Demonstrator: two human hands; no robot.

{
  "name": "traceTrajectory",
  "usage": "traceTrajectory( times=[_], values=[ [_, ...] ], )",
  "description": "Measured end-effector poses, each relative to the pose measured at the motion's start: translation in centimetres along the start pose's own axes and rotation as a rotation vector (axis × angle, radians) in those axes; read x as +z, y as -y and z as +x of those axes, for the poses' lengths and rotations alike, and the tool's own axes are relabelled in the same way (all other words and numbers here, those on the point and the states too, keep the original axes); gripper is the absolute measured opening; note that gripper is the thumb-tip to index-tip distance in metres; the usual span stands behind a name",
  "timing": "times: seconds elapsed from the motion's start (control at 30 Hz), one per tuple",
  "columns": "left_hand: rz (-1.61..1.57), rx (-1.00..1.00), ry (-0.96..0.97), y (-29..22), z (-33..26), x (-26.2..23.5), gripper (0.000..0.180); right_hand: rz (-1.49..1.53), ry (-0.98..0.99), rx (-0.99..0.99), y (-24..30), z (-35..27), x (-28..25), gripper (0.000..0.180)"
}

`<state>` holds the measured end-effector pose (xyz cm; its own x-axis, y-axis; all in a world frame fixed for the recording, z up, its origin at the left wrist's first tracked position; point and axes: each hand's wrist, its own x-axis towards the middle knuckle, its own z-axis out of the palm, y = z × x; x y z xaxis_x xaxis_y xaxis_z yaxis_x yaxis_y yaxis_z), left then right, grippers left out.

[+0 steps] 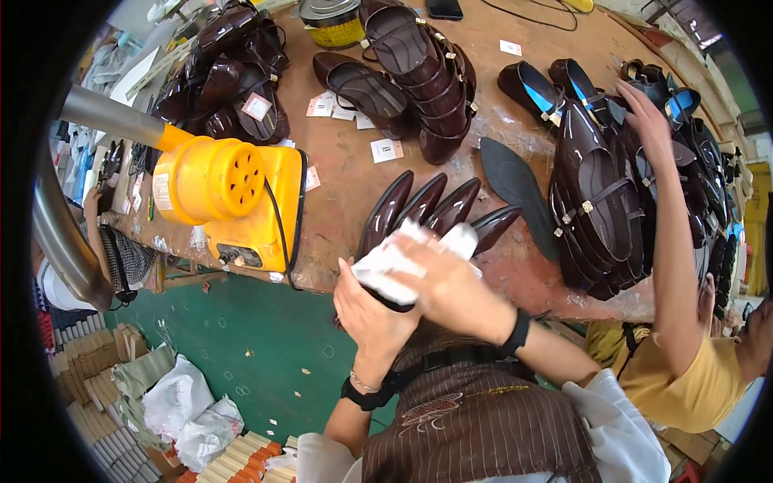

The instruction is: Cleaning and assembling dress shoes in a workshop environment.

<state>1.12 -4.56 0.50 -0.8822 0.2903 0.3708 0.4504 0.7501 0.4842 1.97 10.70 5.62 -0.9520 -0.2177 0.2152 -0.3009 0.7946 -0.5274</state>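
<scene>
My left hand (374, 318) is closed round a dark shoe (388, 299), mostly hidden by my fingers and a white cloth (386, 262). Pressed over that shoe is the cloth, gripped in my right hand (455, 286), which is slightly blurred. Just beyond my hands, several glossy dark-brown pointed shoes (445, 203) fan out at the table's front edge. A dark flat sole (515, 181) lies to their right.
Left on the brown table (338, 189) stands a yellow blower-like machine (213, 181) with a cord. Stacked brown shoes (423, 88) and a tin (332, 20) are farther back. At right, a co-worker's hand (644, 113) reaches over a shoe pile (600, 213).
</scene>
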Motion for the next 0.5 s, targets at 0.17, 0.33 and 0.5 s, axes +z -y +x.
traceTrajectory(
  times=[0.17, 0.33, 0.5],
  values=[
    [0.06, -0.003, -0.032, -0.6, -0.8, 0.3, 0.121, 0.072, -0.183, 0.558, -4.1, 4.2, -3.4, 0.039],
    [0.149, 0.105, -0.076, 0.5, -1.1, 0.1, 0.125, 0.152, 0.204, 0.03, 1.6, 3.7, 0.5, 0.045],
    [0.049, -0.069, 0.065, -1.0, -0.4, -1.1, 0.139, 0.176, -0.067, 0.327, -3.0, 3.4, 0.2, 0.044]
  ],
)
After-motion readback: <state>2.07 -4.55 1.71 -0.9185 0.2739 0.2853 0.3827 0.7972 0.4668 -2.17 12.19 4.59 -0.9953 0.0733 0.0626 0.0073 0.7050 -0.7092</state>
